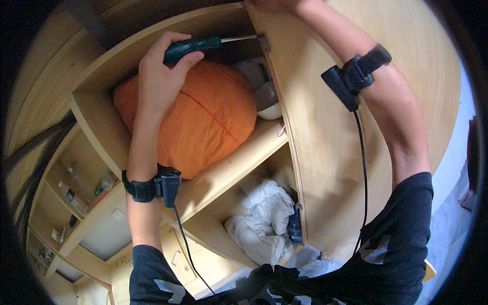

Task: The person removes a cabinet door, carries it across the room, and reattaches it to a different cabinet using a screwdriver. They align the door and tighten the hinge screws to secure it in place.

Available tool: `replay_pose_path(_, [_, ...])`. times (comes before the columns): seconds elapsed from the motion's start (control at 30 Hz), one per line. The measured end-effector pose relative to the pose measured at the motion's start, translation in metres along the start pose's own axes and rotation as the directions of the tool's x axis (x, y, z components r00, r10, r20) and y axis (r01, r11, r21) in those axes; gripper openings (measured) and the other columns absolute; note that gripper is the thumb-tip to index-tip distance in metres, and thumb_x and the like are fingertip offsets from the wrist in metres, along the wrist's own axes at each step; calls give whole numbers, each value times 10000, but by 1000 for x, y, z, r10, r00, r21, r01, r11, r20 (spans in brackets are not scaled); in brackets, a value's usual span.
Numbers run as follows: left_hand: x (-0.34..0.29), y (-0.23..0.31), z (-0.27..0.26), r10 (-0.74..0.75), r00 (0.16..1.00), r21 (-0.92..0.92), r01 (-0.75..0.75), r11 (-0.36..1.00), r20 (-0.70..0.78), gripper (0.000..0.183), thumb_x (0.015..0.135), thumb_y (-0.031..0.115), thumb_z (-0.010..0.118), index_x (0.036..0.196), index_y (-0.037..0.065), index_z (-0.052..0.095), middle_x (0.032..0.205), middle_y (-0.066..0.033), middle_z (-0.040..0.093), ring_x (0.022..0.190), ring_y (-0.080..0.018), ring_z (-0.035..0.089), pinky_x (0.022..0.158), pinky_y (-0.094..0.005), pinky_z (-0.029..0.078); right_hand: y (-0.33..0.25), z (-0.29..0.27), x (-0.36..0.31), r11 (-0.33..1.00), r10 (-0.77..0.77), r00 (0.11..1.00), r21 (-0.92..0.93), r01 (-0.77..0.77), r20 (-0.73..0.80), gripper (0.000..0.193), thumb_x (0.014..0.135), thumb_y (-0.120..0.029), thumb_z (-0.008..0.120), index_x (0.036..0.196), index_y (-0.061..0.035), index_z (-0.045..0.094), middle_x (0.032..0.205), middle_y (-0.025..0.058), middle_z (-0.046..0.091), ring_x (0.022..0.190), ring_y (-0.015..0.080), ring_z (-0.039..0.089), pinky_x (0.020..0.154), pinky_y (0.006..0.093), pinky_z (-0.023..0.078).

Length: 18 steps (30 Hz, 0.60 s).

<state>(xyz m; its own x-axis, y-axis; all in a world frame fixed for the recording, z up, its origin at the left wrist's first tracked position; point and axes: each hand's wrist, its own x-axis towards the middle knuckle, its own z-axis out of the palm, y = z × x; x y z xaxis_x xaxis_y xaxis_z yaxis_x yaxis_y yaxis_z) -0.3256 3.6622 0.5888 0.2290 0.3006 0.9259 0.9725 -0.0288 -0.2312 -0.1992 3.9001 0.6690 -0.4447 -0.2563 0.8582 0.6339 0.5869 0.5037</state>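
Note:
My left hand (165,76) is closed around the dark green handle of a screwdriver (193,49). The metal shaft runs to the right, and its tip meets a metal hinge (263,42) at the inner edge of the wooden cabinet door (335,152). At the upper edge of the picture, my right hand (277,4) lies by the top of that door; its fingers are cut off from view. Below my left hand, a big orange cloth bundle (213,114) fills the upper compartment.
Grey and white items (267,94) sit beside the orange bundle. A crumpled white cloth (264,218) and a dark blue bottle (295,226) occupy the lower compartment. Further shelves (76,188) with small objects stand at left. Black cables run from straps on both forearms.

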Motion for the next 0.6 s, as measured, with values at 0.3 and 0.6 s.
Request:
replay_pose_path(0.3, [-5, -8, -16, -422, 786, -335, 588, 737, 451, 249, 984, 296, 507, 1079, 78, 580, 734, -10, 553, 520, -95, 528, 463, -237, 465, -3, -6, 1, 999, 25, 997, 21, -27, 72, 295, 832, -308, 537, 902, -81, 713, 922, 158, 705, 872, 326, 681, 799, 426, 531])
replay_pose_path(0.6, [-7, 13, -18, -21, 982, 269, -31, 963, 186, 224, 893, 144, 625, 1105, 73, 633, 815, -75, 611, 778, -189, 643, 710, -316, 513, -9, 0, 4, 997, 21, 996, -82, -15, 81, 279, 828, -307, 543, 856, -96, 724, 902, 138, 712, 864, 307, 687, 744, 430, 536])
